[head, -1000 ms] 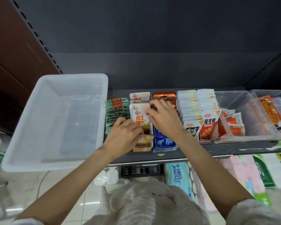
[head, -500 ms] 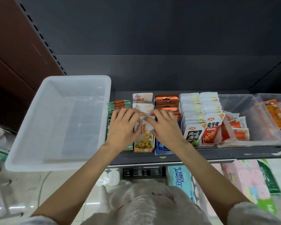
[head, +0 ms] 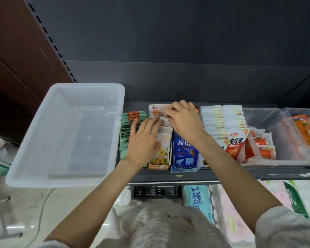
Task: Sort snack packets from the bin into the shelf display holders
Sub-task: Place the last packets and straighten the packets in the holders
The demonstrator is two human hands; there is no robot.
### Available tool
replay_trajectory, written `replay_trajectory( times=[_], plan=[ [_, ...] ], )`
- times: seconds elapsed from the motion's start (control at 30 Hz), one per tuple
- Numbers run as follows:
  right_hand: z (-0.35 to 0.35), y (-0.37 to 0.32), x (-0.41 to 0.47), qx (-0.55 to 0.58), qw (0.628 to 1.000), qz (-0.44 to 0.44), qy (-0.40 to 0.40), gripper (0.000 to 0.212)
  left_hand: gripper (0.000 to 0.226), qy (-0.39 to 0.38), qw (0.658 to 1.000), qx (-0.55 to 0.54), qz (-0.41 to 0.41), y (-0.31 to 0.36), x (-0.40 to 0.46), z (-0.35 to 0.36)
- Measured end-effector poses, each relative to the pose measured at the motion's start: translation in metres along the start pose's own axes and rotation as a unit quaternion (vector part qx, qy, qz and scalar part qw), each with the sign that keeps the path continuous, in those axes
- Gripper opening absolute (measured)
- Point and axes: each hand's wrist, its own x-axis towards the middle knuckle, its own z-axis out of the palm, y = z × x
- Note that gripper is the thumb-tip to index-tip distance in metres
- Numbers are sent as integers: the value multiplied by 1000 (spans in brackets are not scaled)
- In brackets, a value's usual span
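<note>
A translucent white bin [head: 43, 140] sits on the shelf's left end with nothing in it. Right of it stand rows of snack packets in display holders: green packets [head: 127, 126], white-and-orange packets [head: 161, 154], blue packets [head: 185, 153] and white packets [head: 220, 120]. My left hand [head: 143, 138] lies flat with straight fingers on the tops of the white-and-orange row. My right hand [head: 184, 120] reaches over the back of that row, its fingertips curled onto a rear packet's top edge [head: 158, 110]. It hides the orange packets behind the blue ones.
Red packets [head: 235, 145] lean in front of the white rows. Clear tubs [head: 283, 136] with orange-and-white snacks fill the shelf's right end. Tissue packs [head: 199, 196] sit on the lower shelf. The dark shelf edge [head: 222, 173] runs in front.
Both hands moved back along the white-and-orange row. The right hand went from the row's front to the rear packets; the left hand flattened on the packet tops.
</note>
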Motion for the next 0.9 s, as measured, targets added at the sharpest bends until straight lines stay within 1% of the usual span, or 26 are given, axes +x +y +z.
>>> replay_trajectory(
  times=[0.07,0.13,0.2,0.27,0.3,0.37,0.43,0.47,0.53,0.57,0.6,0.7,0.77,0.83,0.87,0.9],
  plan=[
    [-2,2,2,-4,1000,-4,-16,18,62,21,1000,-1,14,0,0,0],
    [-6,5,0,56,998,28,-16,20,59,39,999,-3,26,-1,-1,0],
    [-10,10,0,133,988,74,11,22,62,48,999,-11,12,-4,-4,0],
    [-13,14,3,158,983,90,31,25,68,45,999,-17,-5,-5,-6,0],
    [-15,15,6,151,985,80,29,30,70,44,999,-13,-6,-5,-6,0],
    [-15,14,15,110,993,32,4,39,73,36,999,1,3,-4,-4,-2],
    [-13,11,26,48,998,-22,-20,34,74,14,1000,17,12,-2,1,-6],
    [-11,10,31,16,999,-41,-29,29,74,-10,1000,23,13,0,3,-8],
    [-8,9,39,-13,998,-47,-44,27,74,-50,998,36,7,2,6,-9],
    [-8,8,42,-20,997,-47,-56,26,73,-52,998,43,7,3,6,-9],
    [-9,8,45,-24,996,-52,-65,23,71,-45,998,43,10,3,4,-10],
    [-15,9,46,-3,994,-62,-89,11,58,19,999,34,25,3,0,-9],
    [-19,10,43,37,993,-52,-95,15,47,64,998,-2,22,-1,3,-10],
    [-19,10,39,61,993,-37,-94,15,30,110,993,-27,16,-5,15,-13],
    [-18,11,39,73,993,-27,-93,15,23,124,992,-20,16,-7,24,-15],
    [-16,12,39,83,992,-17,-92,15,20,124,992,-4,16,-10,32,-18]
  ],
)
